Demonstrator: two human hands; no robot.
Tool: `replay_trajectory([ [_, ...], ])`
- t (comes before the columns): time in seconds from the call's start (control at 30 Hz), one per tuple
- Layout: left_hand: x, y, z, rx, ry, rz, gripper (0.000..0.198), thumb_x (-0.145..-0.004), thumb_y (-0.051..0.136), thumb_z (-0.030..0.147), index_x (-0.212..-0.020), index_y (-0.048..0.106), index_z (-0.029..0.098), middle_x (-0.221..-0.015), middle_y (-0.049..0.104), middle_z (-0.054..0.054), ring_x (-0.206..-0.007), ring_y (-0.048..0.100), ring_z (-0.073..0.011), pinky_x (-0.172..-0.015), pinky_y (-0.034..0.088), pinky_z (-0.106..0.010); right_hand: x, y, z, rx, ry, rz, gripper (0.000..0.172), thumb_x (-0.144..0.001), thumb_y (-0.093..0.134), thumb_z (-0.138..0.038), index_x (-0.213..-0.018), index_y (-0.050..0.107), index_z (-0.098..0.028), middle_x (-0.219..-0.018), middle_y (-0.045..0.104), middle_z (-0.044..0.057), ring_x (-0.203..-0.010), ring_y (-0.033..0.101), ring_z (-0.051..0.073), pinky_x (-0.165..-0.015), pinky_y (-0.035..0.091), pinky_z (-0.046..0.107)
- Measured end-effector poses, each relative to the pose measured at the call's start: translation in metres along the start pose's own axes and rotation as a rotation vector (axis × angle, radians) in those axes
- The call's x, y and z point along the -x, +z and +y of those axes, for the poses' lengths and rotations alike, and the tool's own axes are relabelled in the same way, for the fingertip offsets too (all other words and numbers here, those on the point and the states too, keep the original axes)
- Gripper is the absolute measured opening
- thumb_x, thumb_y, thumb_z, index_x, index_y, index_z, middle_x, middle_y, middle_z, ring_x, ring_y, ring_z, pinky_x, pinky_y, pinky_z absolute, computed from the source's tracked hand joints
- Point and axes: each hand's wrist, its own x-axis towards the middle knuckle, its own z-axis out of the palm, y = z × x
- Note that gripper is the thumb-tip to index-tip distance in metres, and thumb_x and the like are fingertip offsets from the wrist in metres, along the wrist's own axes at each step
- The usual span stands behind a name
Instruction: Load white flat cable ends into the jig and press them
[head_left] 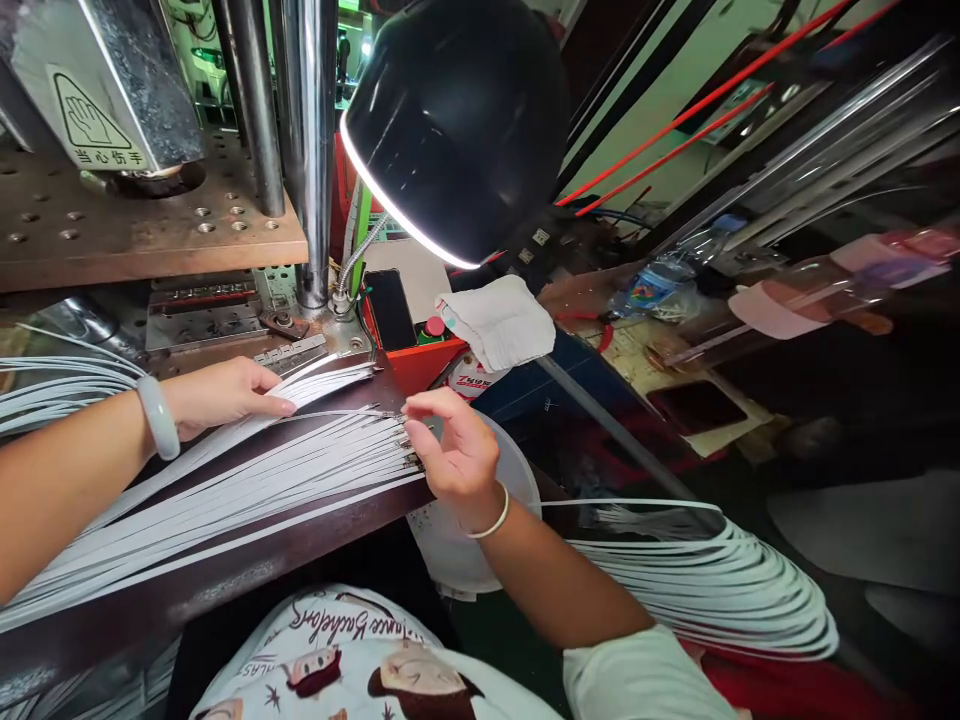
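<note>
My left hand (232, 395), with a pale bangle at the wrist, is closed on a bundle of thin white wires (330, 380) with metal terminals at their ends. More white wires (285, 475) lie fanned out on the dark work surface (247, 585), their terminals pointing right. My right hand (457, 450) is at those ends, its thumb and index finger curled together around the tip of a single white wire. Its fingertips partly hide that tip.
A press (142, 245) with steel columns stands at left. A black lamp (457, 130) hangs above my right hand. Below that hand is a white bucket (517, 470). A phone (391, 308) and a white cloth (506, 325) lie behind. Looped white wires (750, 590) hang at right.
</note>
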Motion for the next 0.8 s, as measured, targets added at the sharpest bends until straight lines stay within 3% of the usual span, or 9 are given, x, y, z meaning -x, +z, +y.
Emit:
replay_trajectory([
  [0.13, -0.003, 0.002, -0.001, 0.027, -0.036, -0.047, 0.047, -0.048, 0.082, 0.063, -0.060, 0.069, 0.019, -0.071, 0.073, -0.005, -0.071, 0.065, -0.0210, -0.069, 0.051, -0.029, -0.034, -0.004, -0.007, 0.027, -0.033, -0.116, 0.011, -0.095, 0.061, -0.026, -0.103, 0.068, -0.022, -0.093, 0.073, 0.006, -0.082, 0.066, 0.019, -0.078, 0.057, 0.037],
  [0.33, -0.006, 0.009, 0.001, -0.053, 0.022, 0.105, 0.044, -0.059, 0.077, 0.059, -0.057, 0.059, 0.019, -0.058, 0.062, -0.002, -0.056, 0.055, -0.0145, -0.052, 0.044, -0.024, -0.062, 0.024, -0.008, 0.019, -0.104, -0.131, 0.023, -0.103, 0.048, -0.027, -0.104, 0.070, -0.022, -0.098, 0.075, 0.008, -0.094, 0.069, 0.021, -0.089, 0.056, 0.040],
  [0.43, 0.001, 0.010, 0.004, 0.026, 0.051, -0.007, 0.047, -0.062, 0.075, 0.061, -0.058, 0.056, 0.018, -0.057, 0.060, -0.003, -0.051, 0.053, -0.0127, -0.050, 0.046, -0.025, -0.067, 0.053, -0.004, 0.246, -0.264, -0.425, 0.028, -0.102, 0.048, -0.022, -0.123, 0.066, -0.020, -0.126, 0.071, 0.011, -0.126, 0.060, 0.026, -0.112, 0.045, 0.047],
  [0.5, 0.010, 0.005, -0.001, 0.036, 0.090, -0.042, 0.050, -0.066, 0.073, 0.066, -0.070, 0.065, 0.016, -0.066, 0.067, -0.006, -0.057, 0.061, -0.0169, -0.059, 0.055, -0.030, -0.068, 0.070, 0.003, 0.423, -0.294, -0.646, 0.031, -0.102, 0.043, -0.017, -0.124, 0.065, -0.016, -0.128, 0.070, 0.014, -0.130, 0.057, 0.029, -0.116, 0.040, 0.051],
  [0.57, 0.020, -0.005, -0.016, -0.055, 0.198, 0.164, 0.055, -0.073, 0.069, 0.065, -0.098, 0.074, 0.016, -0.086, 0.075, -0.010, -0.074, 0.071, -0.0237, -0.078, 0.063, -0.039, -0.070, 0.082, 0.011, 0.561, -0.220, -0.775, 0.034, -0.103, 0.037, -0.013, -0.115, 0.068, -0.010, -0.113, 0.073, 0.019, -0.117, 0.064, 0.031, -0.109, 0.044, 0.053],
  [0.67, 0.032, -0.020, -0.041, -0.365, 0.508, 0.633, 0.047, -0.085, 0.067, 0.053, -0.125, 0.070, 0.027, -0.130, 0.071, -0.008, -0.115, 0.070, -0.0282, -0.110, 0.053, -0.046, -0.075, 0.096, 0.022, 0.503, -0.179, -0.775, 0.034, -0.101, 0.039, -0.009, -0.119, 0.067, -0.005, -0.115, 0.073, 0.021, -0.114, 0.066, 0.030, -0.103, 0.049, 0.048],
  [0.7, 0.033, -0.023, -0.047, -0.461, 0.624, 0.682, 0.039, -0.088, 0.067, 0.049, -0.122, 0.072, 0.031, -0.139, 0.067, -0.005, -0.126, 0.065, -0.0280, -0.117, 0.047, -0.047, -0.078, 0.103, 0.023, 0.393, -0.215, -0.769, 0.035, -0.100, 0.041, -0.009, -0.125, 0.065, -0.006, -0.123, 0.071, 0.019, -0.119, 0.064, 0.027, -0.105, 0.048, 0.044],
  [0.73, 0.034, -0.025, -0.051, -0.533, 0.733, 0.642, 0.030, -0.090, 0.066, 0.046, -0.117, 0.074, 0.034, -0.142, 0.064, -0.002, -0.134, 0.059, -0.0274, -0.122, 0.042, -0.048, -0.081, 0.110, 0.024, 0.268, -0.250, -0.773, 0.035, -0.101, 0.045, -0.010, -0.130, 0.063, -0.010, -0.129, 0.069, 0.015, -0.122, 0.062, 0.023, -0.107, 0.048, 0.039],
  [0.8, 0.033, -0.024, -0.050, -0.581, 0.924, 0.408, 0.022, -0.094, 0.062, 0.042, -0.108, 0.078, 0.036, -0.136, 0.069, 0.001, -0.139, 0.056, -0.0259, -0.126, 0.035, -0.049, -0.087, 0.126, 0.024, 0.077, -0.233, -0.776, 0.032, -0.098, 0.057, -0.015, -0.129, 0.065, -0.020, -0.130, 0.069, 0.004, -0.120, 0.062, 0.017, -0.105, 0.048, 0.030],
])
